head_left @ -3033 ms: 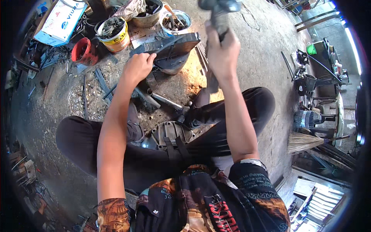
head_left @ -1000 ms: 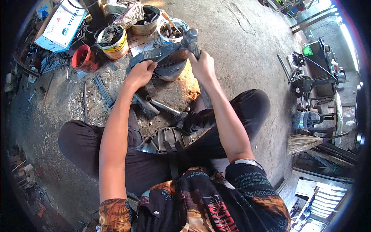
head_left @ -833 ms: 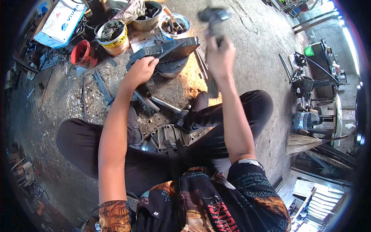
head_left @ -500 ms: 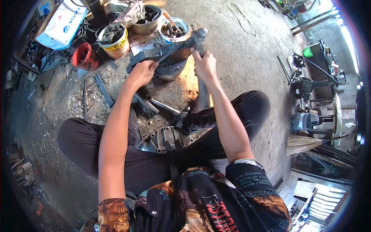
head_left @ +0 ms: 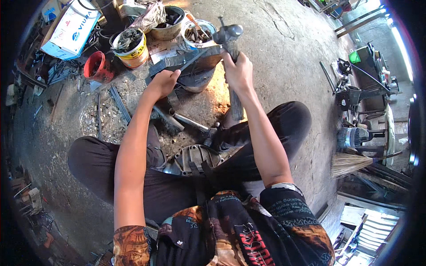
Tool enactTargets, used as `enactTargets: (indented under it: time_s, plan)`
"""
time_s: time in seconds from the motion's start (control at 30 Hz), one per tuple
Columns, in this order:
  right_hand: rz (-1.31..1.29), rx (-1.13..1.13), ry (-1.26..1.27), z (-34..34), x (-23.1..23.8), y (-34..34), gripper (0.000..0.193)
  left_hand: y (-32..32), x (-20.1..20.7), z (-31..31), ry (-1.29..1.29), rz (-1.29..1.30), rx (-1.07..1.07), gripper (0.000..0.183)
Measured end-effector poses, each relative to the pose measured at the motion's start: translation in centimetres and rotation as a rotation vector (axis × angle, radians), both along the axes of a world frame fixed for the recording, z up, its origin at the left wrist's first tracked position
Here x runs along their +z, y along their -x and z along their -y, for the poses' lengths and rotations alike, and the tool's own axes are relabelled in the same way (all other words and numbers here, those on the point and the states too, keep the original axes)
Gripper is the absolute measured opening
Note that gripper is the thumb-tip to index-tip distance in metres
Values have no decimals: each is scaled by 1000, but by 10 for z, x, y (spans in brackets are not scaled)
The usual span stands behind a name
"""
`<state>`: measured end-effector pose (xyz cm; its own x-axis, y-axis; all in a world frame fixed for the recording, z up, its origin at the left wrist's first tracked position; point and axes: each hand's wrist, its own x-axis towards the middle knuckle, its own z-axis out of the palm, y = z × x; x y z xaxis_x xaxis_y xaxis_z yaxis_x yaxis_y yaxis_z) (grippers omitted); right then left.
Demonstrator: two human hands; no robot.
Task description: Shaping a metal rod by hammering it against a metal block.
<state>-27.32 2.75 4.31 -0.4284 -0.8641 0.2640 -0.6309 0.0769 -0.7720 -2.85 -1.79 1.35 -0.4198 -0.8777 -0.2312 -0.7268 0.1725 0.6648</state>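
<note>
My right hand (head_left: 239, 74) is closed round the handle of a hammer (head_left: 229, 33). The hammer's heavy steel head is raised beyond the fist, and its handle (head_left: 236, 106) hangs below it. My left hand (head_left: 165, 83) is closed on a thin metal rod (head_left: 193, 58), which slants up and right over a dark anvil-like metal block (head_left: 195, 80). The hammer head stands just past the block's right end. A small pin-like end (head_left: 221, 20) shows above the head; whether it belongs to the rod I cannot tell.
Beyond the block stand a white bucket (head_left: 213, 30) of metal pieces, a yellow-and-white bucket (head_left: 135, 55) and a red bucket (head_left: 103, 74). Metal bars (head_left: 120, 104) lie to the left. A ribbed metal casting (head_left: 191, 159) and a pipe (head_left: 191, 122) lie between my legs.
The hammer head has swung up off the block's right end, slightly to the right and nearer to view. My left hand stays almost in place, with the rod now showing more clearly.
</note>
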Motion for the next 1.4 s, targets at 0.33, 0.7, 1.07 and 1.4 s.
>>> enactTargets:
  time_s: [0.33, 0.7, 1.07, 1.4]
  plan:
    - [29, 38, 260, -13, 64, -6, 34, -4, -12, 7, -68, -67, 6, 58]
    - [25, -1, -318, -1, 10, 4, 54, -2, 9, -6, -138, -12, 39, 53]
    - [19, 30, -140, 1, 9, 1, 52, -10, -28, 12, -494, -403, 75, 56]
    - [63, 60, 119, -14, 67, -17, 40, -9, -21, 12, -600, -410, 101, 51]
